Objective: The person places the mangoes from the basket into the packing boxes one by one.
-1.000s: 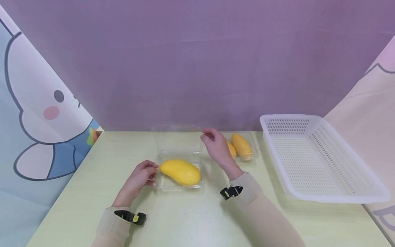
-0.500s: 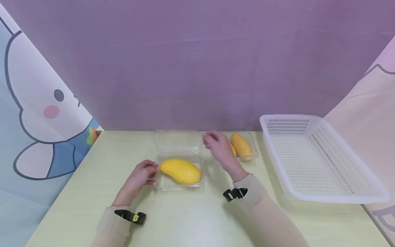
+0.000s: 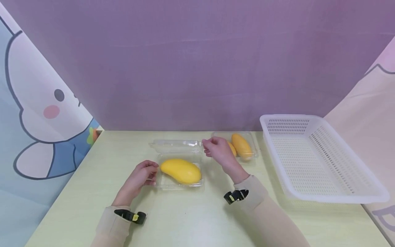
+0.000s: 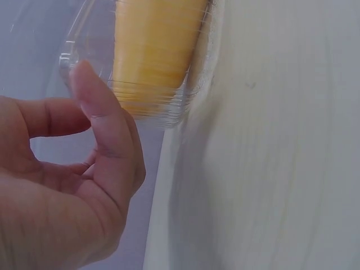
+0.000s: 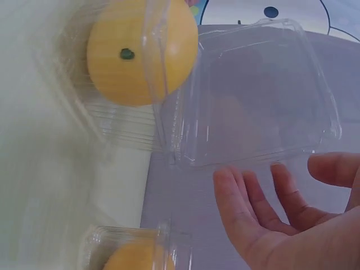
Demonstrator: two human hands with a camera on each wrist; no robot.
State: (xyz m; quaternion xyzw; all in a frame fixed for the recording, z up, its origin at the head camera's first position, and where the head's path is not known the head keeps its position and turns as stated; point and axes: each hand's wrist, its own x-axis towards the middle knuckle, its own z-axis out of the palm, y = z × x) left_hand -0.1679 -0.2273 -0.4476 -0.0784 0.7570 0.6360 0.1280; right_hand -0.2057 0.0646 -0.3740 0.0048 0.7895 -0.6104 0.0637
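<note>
A large yellow mango lies in the base of a clear plastic clamshell box in the middle of the table. The hinged clear lid stands raised and tilted along the far side of the base. My left hand holds the box's left rim with curled fingers; a fingertip overlaps that rim. At the lid's right corner, my right hand has its thumb and fingertips on the edge. In the right wrist view, the lid rises beside the mango, its edge right at my fingertips.
Just behind my right hand sits another clear box with two orange-yellow mangoes. A white slotted plastic basket stands on the right side of the table. A purple cloth wall runs along the back edge.
The lid has swung toward me, its upper edge appearing lower in the head view. My right hand has come nearer along with it. My left hand and the large mango have stayed in place.
</note>
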